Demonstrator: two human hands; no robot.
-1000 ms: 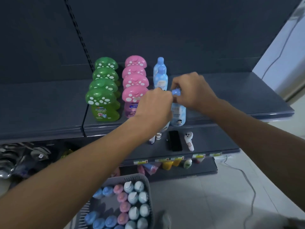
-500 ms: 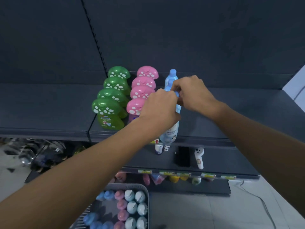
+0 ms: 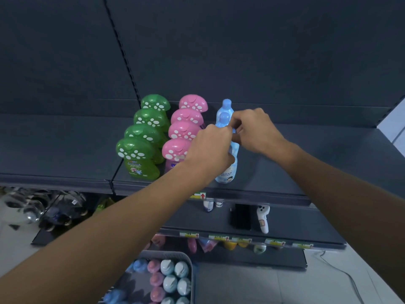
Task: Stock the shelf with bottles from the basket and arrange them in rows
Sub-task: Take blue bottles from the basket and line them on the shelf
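Head view: both hands meet at the top of the front light-blue bottle [image 3: 226, 174], which stands on the shelf [image 3: 306, 163] near its front edge, at 3 o'clock from the pink row [image 3: 186, 130]. The left hand [image 3: 210, 148] curls its fingers round the neck and the right hand [image 3: 256, 130] pinches the cap (probably steadying it while lining it up with the blue bottles behind [image 3: 226, 105], at 12 o'clock). The basket [image 3: 189, 266], at 6 o'clock, holds more bottles.
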